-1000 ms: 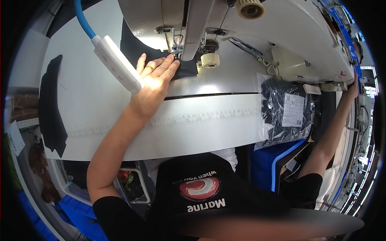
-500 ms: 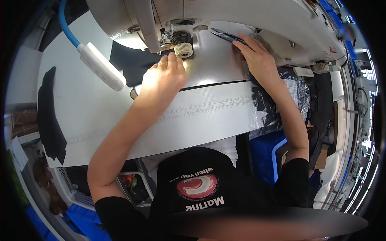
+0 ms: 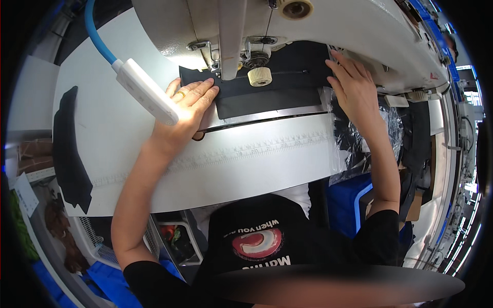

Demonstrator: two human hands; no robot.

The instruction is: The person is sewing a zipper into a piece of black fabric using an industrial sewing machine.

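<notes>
Resting on the black fabric's [image 3: 272, 101] left end, the left hand [image 3: 188, 109] is laid flat, fingers slightly parted; the fabric is positioned under the sewing machine [image 3: 354, 28]; the right hand [image 3: 360, 95] is spread loosely near the fabric's right end

Left head-worn fisheye; faces down, near, over white table [image 3: 231, 179].

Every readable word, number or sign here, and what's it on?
Black shirt: white lettering around a red print; wording not copied.
White table: ruler scale, numbers too small to read surely.
Plastic bag: nothing readable.
Sewing machine: red mark, too small to read.
</notes>
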